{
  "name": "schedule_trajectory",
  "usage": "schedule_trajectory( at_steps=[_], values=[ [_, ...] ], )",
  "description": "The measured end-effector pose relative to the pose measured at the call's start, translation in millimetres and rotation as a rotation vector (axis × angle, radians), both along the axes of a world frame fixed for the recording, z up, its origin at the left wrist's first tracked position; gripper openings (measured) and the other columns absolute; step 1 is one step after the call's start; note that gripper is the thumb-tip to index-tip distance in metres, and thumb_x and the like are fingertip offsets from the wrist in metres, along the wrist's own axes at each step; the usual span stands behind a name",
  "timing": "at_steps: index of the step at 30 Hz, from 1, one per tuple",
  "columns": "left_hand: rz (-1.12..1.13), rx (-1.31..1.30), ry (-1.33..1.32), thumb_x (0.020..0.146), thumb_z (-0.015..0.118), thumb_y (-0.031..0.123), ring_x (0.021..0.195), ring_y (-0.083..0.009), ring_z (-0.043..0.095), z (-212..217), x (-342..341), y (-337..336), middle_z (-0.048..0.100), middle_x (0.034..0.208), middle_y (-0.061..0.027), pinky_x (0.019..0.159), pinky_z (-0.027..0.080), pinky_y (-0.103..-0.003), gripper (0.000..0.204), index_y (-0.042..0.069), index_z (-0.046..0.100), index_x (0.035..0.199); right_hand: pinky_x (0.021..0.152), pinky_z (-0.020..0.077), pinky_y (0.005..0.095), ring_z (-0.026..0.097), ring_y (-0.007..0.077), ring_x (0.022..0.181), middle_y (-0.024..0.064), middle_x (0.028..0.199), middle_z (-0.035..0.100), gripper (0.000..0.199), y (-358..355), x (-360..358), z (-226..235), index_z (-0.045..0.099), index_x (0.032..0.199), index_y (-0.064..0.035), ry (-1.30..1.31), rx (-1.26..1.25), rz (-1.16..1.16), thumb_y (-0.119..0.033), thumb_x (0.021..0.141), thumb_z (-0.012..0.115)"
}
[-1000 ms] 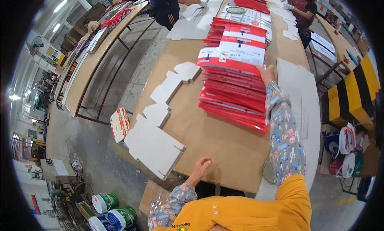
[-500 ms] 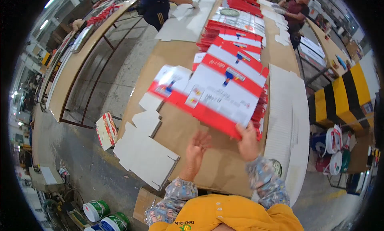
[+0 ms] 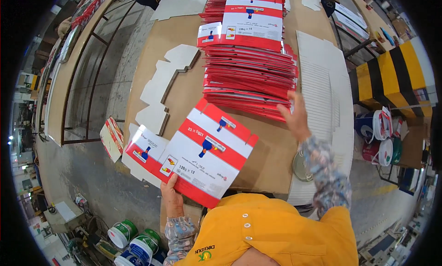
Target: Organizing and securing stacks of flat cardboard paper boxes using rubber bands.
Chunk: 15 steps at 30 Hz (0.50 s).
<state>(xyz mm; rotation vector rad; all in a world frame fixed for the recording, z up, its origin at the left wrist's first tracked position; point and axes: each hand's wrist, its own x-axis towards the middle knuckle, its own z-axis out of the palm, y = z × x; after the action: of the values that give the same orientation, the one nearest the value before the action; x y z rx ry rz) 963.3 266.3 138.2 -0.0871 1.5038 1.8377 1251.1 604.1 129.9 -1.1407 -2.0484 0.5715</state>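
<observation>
A flat red-and-white printed carton lies tilted across the near part of the table, with my left hand gripping its lower left edge, thumb on top. My right hand is apart from that carton, thumb and fingers spread, beside the near right end of the stack of flat red cartons; I cannot tell whether it touches them. On top of the stack's far part another carton lies printed side up.
White cardboard sheets lie along the table's left edge, partly under the held carton. More long white sheets line the right edge, with a round metal-looking disc nearby. Lidded buckets stand on the floor at lower left.
The carton has passed from my right hand to my left and come nearer, down and left. My right hand has let go and moved out to the stack's right side. The view has shifted.
</observation>
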Motion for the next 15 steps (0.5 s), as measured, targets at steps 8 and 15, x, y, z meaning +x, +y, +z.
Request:
schedule_trajectory(
  at_steps=[8, 15],
  values=[
    [-0.076, -0.083, -0.013, 0.081, 0.065, 0.006, 0.105, -0.0217, 0.061, -7.4, 3.5, -1.0, 0.062, 0.116, -0.0111, 0.092, 0.048, -0.033, 0.044, -0.003, 0.053, 0.122, 0.09, 0.0423, 0.0422, 0.053, 0.0382, 0.104, 0.021, 0.107, 0.057, 0.055, 165.5, -50.9, -30.2, 0.048, 0.119, -0.0003, -0.129, 0.148, -0.066, -0.03, 0.079, 0.071],
    [-0.107, -0.042, -0.039, 0.081, 0.066, 0.005, 0.105, -0.0216, 0.061, -17.4, 7.4, 16.0, 0.063, 0.115, -0.011, 0.092, 0.048, -0.033, 0.042, -0.003, 0.055, 0.121, 0.087, 0.0482, 0.0369, 0.061, 0.0299, 0.101, 0.0194, 0.115, 0.061, 0.059, 282.5, -70.7, -56.4, 0.05, 0.115, 0.0073, -0.036, -0.425, -0.361, -0.027, 0.075, 0.076]
  ],
)
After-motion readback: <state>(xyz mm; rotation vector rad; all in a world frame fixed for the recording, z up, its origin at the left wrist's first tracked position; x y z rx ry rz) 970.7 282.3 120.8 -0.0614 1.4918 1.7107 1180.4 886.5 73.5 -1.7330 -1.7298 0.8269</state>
